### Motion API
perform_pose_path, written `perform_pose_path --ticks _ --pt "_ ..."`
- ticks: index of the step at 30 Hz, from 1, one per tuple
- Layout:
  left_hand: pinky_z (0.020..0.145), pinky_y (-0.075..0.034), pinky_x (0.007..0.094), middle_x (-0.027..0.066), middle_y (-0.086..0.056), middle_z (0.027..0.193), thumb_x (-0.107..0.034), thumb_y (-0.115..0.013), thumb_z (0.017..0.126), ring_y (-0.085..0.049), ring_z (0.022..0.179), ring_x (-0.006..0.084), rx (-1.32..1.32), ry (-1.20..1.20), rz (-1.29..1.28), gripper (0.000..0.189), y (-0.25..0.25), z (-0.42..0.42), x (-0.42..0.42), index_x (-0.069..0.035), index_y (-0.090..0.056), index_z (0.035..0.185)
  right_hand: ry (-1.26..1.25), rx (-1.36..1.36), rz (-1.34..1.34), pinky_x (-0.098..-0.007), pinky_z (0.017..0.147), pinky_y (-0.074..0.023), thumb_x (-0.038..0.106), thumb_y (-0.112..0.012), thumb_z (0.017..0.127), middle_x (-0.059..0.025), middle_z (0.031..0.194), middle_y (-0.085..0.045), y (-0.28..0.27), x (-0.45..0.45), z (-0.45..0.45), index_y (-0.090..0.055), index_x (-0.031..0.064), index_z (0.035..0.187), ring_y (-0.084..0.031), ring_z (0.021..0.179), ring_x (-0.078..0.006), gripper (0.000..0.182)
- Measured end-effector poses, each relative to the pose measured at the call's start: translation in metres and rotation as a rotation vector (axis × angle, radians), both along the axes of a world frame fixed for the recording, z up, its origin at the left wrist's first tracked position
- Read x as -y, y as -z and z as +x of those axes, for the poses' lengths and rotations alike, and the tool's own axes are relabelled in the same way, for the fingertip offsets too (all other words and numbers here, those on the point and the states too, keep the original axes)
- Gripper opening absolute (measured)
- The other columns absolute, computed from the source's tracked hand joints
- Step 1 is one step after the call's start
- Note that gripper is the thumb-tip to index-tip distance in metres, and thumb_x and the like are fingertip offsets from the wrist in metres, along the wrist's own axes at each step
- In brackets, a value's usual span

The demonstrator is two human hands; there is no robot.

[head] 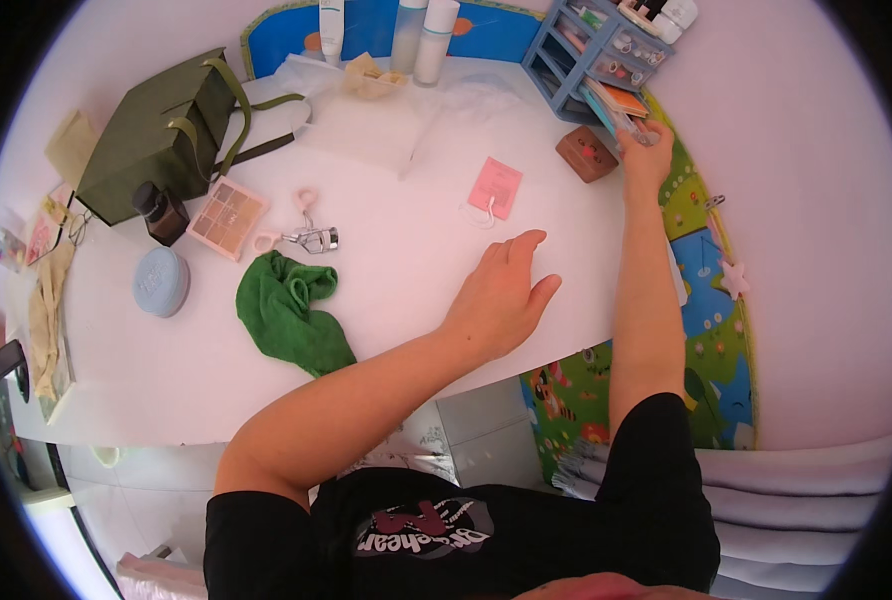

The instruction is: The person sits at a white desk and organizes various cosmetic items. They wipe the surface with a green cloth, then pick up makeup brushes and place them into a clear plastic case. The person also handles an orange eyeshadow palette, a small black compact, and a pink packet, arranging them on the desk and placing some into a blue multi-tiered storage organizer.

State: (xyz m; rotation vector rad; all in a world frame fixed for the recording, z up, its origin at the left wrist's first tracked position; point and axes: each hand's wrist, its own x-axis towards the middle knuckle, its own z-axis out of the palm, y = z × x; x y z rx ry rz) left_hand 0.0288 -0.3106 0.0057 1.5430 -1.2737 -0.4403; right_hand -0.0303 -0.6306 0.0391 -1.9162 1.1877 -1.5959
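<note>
My right hand [647, 154] grips the clear front of the lowest drawer [647, 138] of a blue-grey plastic drawer unit [558, 64]. That drawer is pulled out, showing an orange booklet [626, 100] and other flat items inside. Over the table's near right part, my left hand [497, 289] holds nothing, its thumb apart from the fingers. Beyond it lies a pink tag [495, 186] with a white string loop. A brown box [586, 154] with a face design rests beside the drawer unit, close to my right wrist.
The white table [408, 300] also bears a green cloth [288, 311], an eyelash curler [312, 238], an eyeshadow palette [227, 217], a dark bottle [159, 214], a round blue case [161, 281] and a dark green gift bag [157, 131]. Pump bottles [436, 45] and plastic wrapping [371, 127] occupy the back.
</note>
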Motion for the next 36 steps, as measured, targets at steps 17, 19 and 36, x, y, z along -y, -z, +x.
perform_pose_path --ticks 17,19,36 --pt "0.096 -0.044 0.0379 0.0171 -0.052 0.124 -0.016 -0.061 0.09 -0.053 0.112 0.0285 -0.006 -0.009 0.071 0.046 0.001 0.0 -0.003 -0.002 -0.042 0.129 0.071 -0.268 -0.09 -0.0418 0.093 -0.0415 0.022 -0.073 0.075 -0.0183 0.128 -0.052 0.009 -0.021 0.003 -0.056 0.0134 0.115 -0.044 0.124 -0.0411 0.045" --pt "0.095 -0.044 0.0373 0.0165 -0.052 0.125 -0.015 -0.061 0.089 -0.053 0.112 0.0273 -0.034 -0.002 0.107 0.047 -0.008 -0.006 -0.008 -0.003 -0.042 0.13 0.042 -0.28 -0.073 -0.0425 0.093 -0.0425 0.02 -0.072 0.077 -0.0208 0.134 -0.045 0.011 -0.027 0.005 -0.053 0.0136 0.113 -0.045 0.123 -0.0409 0.041" --pt "0.086 -0.045 0.0319 0.0139 -0.053 0.129 -0.034 -0.06 0.091 -0.052 0.113 0.0209 -0.304 -0.176 -0.09 0.064 -0.048 0.088 0.267 -0.001 -0.036 0.141 0.005 0.023 -0.164 -0.0348 0.075 -0.0532 0.005 -0.068 0.071 -0.0141 0.139 -0.043 0.015 -0.022 0.013 -0.06 0.0115 0.093 -0.064 0.089 -0.0267 0.025"
